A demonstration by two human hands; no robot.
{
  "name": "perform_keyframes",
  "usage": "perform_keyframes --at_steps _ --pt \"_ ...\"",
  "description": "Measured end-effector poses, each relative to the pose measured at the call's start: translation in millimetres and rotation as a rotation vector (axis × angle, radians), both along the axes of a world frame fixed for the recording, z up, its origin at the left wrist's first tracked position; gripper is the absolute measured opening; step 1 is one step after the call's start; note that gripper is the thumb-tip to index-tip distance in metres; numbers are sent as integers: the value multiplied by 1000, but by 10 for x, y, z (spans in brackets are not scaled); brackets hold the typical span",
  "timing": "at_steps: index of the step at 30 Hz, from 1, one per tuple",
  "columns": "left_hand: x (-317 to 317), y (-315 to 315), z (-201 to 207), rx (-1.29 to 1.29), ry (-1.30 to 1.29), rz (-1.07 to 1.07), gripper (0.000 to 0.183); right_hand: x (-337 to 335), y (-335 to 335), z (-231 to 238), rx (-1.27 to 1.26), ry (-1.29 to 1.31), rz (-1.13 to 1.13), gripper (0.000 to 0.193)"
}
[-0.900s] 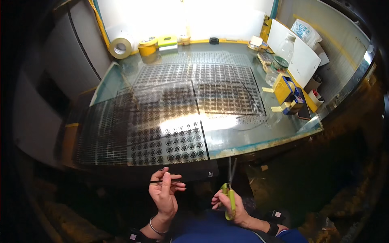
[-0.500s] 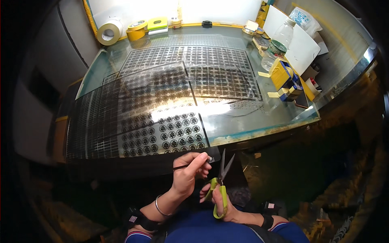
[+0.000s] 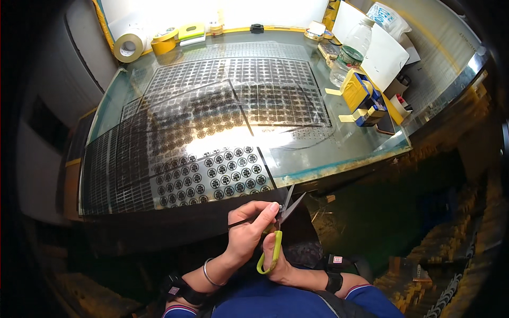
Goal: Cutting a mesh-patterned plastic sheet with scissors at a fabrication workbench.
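Beyond the near table edge, my left hand [image 3: 248, 227] is closed in a pinch on a thin black strip [image 3: 237, 222], whose end sticks out to the left below the fingers. Whether the strip joins a sheet is hidden by the hand. My right hand [image 3: 275, 265] grips scissors [image 3: 277, 246] with green handles. Their blades are spread and point up and away, right beside my left fingertips. On the table in front of both hands lies a transparent film sheet [image 3: 233, 172] with rows of black round patterns and a dark border.
More patterned film lies on the glass table [image 3: 360, 148]. At the right stand a yellow-and-blue tape dispenser [image 3: 363, 98] and a clear plastic bottle [image 3: 352, 50]. Tape rolls [image 3: 129, 47] sit along the back left, and a black clip [image 3: 256, 28] at the back middle.
My right hand has brought the scissors left and up, so the blades now meet my left fingertips. The view has shifted slightly. My left hand keeps its pinch.
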State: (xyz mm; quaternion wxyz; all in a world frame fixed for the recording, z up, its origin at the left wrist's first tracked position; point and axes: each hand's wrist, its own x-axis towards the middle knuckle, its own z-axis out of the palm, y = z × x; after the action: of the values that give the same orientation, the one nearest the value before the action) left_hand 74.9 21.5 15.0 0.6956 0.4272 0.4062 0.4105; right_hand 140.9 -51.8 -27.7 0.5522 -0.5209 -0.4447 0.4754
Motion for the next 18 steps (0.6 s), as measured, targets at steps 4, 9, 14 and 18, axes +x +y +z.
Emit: perform_keyframes --at_steps 4,9,14,18 --pt "13 -33 -5 12 -14 5 15 -31 4 -3 15 -5 -28 47" --pt "13 -49 -10 11 -14 12 14 -55 41 0 44 -8 -44 46" --pt "-7 -67 0 -44 -23 -1 15 -51 48 -29 85 -18 -42 44" --pt "-53 -61 0 -82 -57 -11 16 -53 9 -2 90 -34 -69 42"
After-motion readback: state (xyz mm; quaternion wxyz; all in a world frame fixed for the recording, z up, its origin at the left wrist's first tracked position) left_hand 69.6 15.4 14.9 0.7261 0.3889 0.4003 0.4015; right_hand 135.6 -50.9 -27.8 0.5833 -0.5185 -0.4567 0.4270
